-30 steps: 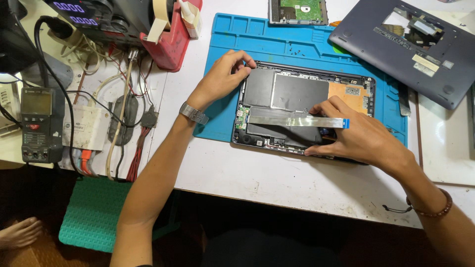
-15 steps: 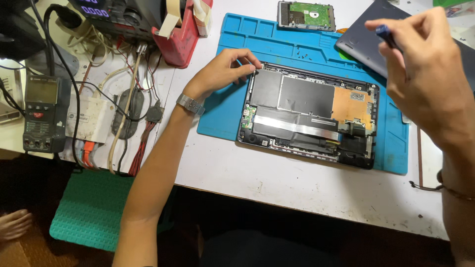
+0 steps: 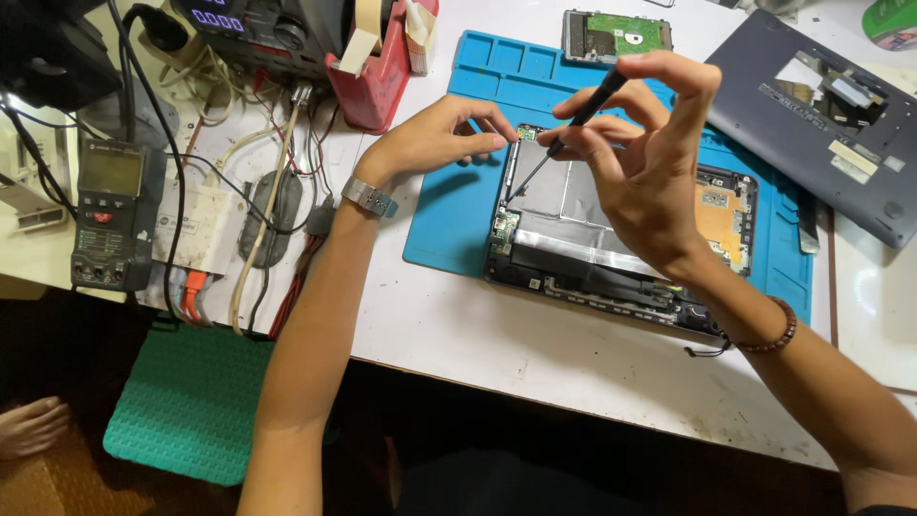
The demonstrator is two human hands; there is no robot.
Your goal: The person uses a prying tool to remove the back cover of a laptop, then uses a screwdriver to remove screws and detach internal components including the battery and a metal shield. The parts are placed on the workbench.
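White and crowded, the desk (image 3: 535, 354) carries a blue work mat (image 3: 449, 225) on which an opened device (image 3: 611, 253) lies with its back cover off, boards and a flat silver panel exposed. I see my right hand (image 3: 650, 182) holding a thin black screwdriver (image 3: 564, 134) in a closed pinch of thumb and fingers near the top of the handle, the shaft slanting down to the left so its tip meets the upper left corner of the device; held high like that, the handle can be spun by the fingertips. My left hand (image 3: 435, 143) rests on the mat just beside that same corner, fingers curled loosely and holding nothing, the fingertips touching the device's edge, as I judge it to keep the chassis from sliding.

A dark grey laptop shell (image 3: 821, 124) lies well apart at the upper right, half off the mat, and a bare hard drive (image 3: 616, 33) sits at the mat's top edge. To the left stand a red tape holder (image 3: 382, 72), a tangle of cables and a handheld multimeter (image 3: 110, 215).

My right hand covers the middle of the device, so what lies under it is hidden. The screwdriver tip is too small for me to tell whether it sits in a screw head.
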